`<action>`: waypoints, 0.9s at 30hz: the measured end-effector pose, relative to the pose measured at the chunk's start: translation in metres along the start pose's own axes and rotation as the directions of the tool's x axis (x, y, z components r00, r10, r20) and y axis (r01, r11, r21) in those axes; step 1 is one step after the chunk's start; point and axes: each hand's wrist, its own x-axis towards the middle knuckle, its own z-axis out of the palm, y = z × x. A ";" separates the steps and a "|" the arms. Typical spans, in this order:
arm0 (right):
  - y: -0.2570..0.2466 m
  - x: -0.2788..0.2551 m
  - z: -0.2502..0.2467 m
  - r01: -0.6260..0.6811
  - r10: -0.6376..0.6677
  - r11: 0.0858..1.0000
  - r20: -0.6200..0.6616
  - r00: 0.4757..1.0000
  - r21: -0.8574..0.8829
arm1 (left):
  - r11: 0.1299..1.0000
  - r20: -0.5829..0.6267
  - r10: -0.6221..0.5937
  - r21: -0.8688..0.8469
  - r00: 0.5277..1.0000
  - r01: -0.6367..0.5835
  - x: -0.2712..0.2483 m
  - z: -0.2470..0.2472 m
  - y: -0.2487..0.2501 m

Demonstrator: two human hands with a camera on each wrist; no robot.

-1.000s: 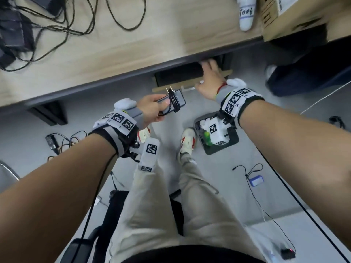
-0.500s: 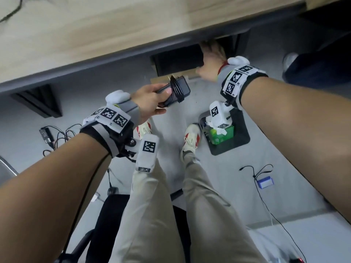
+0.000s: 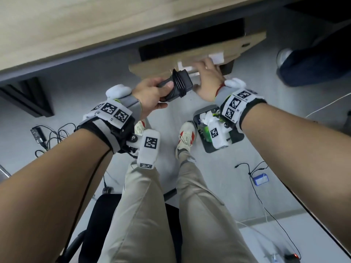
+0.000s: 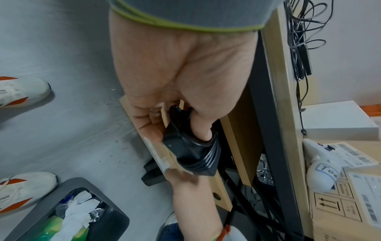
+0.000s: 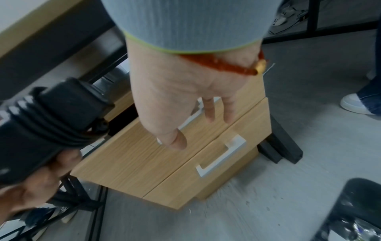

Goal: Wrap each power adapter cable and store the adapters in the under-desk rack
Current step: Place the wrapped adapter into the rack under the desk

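Observation:
My left hand (image 3: 152, 92) grips a black power adapter (image 3: 182, 82) with its cable wound round the middle. It holds the adapter just over the gap behind the pulled-out top drawer front (image 3: 152, 70) of the wooden under-desk unit (image 5: 134, 154). In the left wrist view the adapter (image 4: 185, 150) sits between that drawer front (image 4: 221, 187) and the cabinet side. My right hand (image 3: 208, 80) lies on the white handle (image 3: 216, 57) of the top drawer. Its fingers (image 5: 208, 112) look nearly straight. The lower drawer is closed.
The wooden desk top (image 3: 76, 25) overhangs the unit. A grey waste bin (image 3: 235, 139) full of rubbish stands by my right shoe (image 3: 187, 137). Loose cables (image 3: 47, 135) lie on the floor at left. Another person's shoe (image 3: 283, 57) is at right, and a cardboard box (image 4: 350, 195) sits on the desk.
The view has dropped closer to the unit. My left hand has carried the adapter up and right to the drawer. The top drawer front stands further out under my right hand.

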 end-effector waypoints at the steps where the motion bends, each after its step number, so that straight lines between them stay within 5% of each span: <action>1: 0.003 -0.010 0.003 -0.005 0.005 1.000 0.029 1.000 -0.002 | 1.000 -0.002 0.007 0.007 1.000 -0.007 -0.004 0.002 0.000; 5: 0.008 -0.036 -0.006 -0.012 0.026 0.996 0.151 0.988 -0.093 | 1.000 -0.044 0.019 0.007 0.999 -0.019 -0.013 0.006 0.000; 10: -0.004 -0.039 -0.027 -0.029 0.027 0.998 -0.026 0.999 -0.055 | 1.000 -0.104 -0.003 0.004 0.995 0.003 -0.017 0.007 -0.010; 14: -0.012 -0.038 -0.009 -0.071 0.107 0.970 0.147 0.983 -0.233 | 0.999 -0.115 -0.037 0.033 0.993 0.041 -0.017 0.010 -0.021; 18: -0.009 -0.041 0.003 -0.120 0.172 0.953 0.169 0.971 -0.279 | 0.992 -0.124 -0.046 0.108 0.991 0.059 -0.016 0.011 -0.035; 27: 0.013 -0.058 0.026 -0.265 0.291 0.957 0.392 0.873 -0.121 | 0.967 -0.126 -0.098 0.221 0.987 0.124 -0.009 0.018 -0.055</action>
